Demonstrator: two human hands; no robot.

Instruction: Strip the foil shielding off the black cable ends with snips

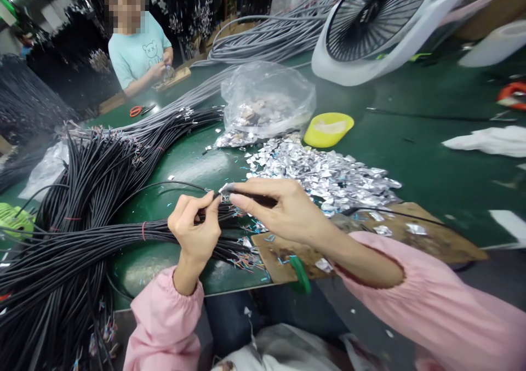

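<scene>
My left hand [195,223] pinches a thin black cable [176,183] close to its end, between thumb and fingers. Beside it my right hand [279,204] is closed around a dark, slender object whose kind I cannot make out; its thumb and forefinger meet at the cable's tip, where something small and silvery shows. Below the hands lies a bundle of black cables [123,231] tied with a red band, its stripped coloured wire ends fanning out. A heap of silvery foil pieces [329,176] lies behind my right hand.
Larger black bundles [90,179] pile up at left. A wooden board [427,239] lies at the front edge. Further back are a clear bag [267,97], a yellow dish [329,130], a fan [370,26], grey cables [263,36] and red-handled scissors [136,110]. Another person [137,53] sits across the table.
</scene>
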